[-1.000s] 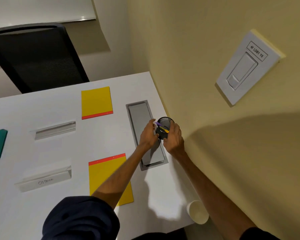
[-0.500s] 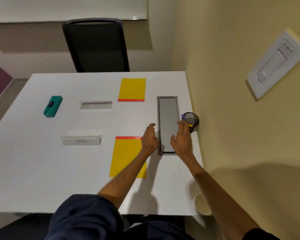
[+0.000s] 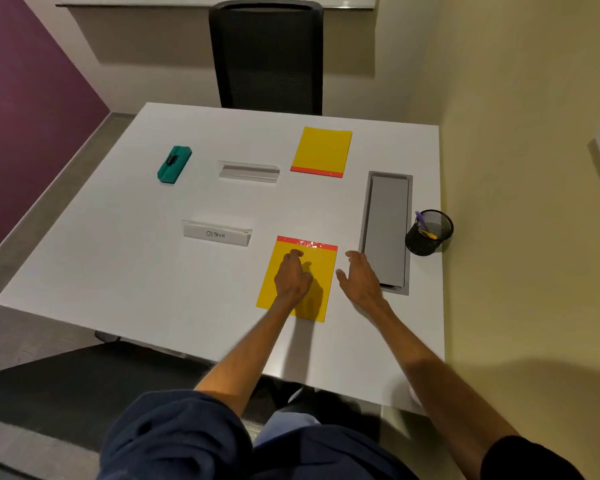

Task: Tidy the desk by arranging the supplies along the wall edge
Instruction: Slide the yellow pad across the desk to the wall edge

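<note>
2 red-edged yellow pads: near pad [image 3: 323, 268], far pad [image 3: 321, 152]. 2 nameplates [image 3: 217, 233] [image 3: 249, 170]. 1 eraser [image 3: 174, 164], 1 mesh cup [image 3: 428, 233]. Left grip [image 3: 293, 280] curled on near pad, hold unclear; right grip [image 3: 359, 277] released.

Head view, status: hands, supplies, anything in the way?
Left hand resting on near yellow pad. Right hand open beside it, empty. Pen cup by wall. Grey hatch between pad and wall.

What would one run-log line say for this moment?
left hand: over near yellow pad | right hand: open, beside it | pen cup: by wall
</note>
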Demonstrator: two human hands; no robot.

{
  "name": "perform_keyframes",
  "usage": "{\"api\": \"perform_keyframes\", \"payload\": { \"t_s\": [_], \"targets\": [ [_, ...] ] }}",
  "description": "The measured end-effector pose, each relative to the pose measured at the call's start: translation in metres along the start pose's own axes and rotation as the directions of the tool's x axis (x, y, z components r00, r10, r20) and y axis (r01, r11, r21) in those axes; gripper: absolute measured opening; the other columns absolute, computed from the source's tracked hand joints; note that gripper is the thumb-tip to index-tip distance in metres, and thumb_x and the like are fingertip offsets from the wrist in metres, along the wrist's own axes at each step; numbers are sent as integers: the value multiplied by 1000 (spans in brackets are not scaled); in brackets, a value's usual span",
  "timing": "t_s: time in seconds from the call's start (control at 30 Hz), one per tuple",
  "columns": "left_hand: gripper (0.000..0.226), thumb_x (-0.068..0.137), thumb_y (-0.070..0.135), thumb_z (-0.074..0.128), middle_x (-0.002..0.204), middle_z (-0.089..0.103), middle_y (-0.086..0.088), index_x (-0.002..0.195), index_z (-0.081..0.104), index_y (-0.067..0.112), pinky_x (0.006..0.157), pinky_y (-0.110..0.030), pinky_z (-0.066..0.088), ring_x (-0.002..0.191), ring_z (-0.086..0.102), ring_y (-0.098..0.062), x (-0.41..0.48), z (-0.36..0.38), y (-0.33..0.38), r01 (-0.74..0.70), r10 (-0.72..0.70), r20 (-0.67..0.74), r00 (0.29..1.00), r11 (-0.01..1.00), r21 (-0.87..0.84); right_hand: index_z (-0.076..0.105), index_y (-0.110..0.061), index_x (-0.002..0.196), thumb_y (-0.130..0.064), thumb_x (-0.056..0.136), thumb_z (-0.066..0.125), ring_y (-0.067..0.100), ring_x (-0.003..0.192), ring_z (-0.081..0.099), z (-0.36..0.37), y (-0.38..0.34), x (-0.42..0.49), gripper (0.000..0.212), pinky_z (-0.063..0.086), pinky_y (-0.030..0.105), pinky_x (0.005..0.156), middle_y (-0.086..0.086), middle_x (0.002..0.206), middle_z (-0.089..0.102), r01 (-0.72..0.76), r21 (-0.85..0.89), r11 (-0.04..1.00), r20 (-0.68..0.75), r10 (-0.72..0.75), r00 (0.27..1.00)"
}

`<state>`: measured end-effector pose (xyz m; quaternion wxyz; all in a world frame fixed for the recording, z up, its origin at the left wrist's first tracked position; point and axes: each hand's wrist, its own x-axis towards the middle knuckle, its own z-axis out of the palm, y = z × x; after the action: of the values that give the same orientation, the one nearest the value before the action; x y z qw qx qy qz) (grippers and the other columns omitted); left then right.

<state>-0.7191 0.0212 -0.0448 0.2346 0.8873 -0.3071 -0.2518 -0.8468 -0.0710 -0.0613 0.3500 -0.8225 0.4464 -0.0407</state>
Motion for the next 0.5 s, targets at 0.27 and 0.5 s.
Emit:
{"api": "perform_keyframes", "payload": {
  "t_s": [0.27, 0.5],
  "targets": [
    [54, 94, 29, 59, 140, 45, -17, 137, 40, 2, 102, -47, 43, 134, 39, -33, 15, -12, -36, 118, -132, 79, 988, 979, 166, 35, -5, 145, -28, 100, 52, 31, 135, 45, 34, -12, 12, 54, 41, 45, 110, 14, 147, 43, -114, 7, 993, 70, 113, 991],
    [73, 93, 41, 62, 146, 36, -19, 143, 30, -1, 110, -49, 38, 139, 32, -34, 36, -12, -60, 243, -276, 156, 948, 949, 202, 25, -3, 149, -28, 99, 54, 33, 136, 39, 64, -19, 18, 64, 41, 44, 108, 18, 148, 35, -205, -23, 979, 150, 206, 967]
  ]
}}
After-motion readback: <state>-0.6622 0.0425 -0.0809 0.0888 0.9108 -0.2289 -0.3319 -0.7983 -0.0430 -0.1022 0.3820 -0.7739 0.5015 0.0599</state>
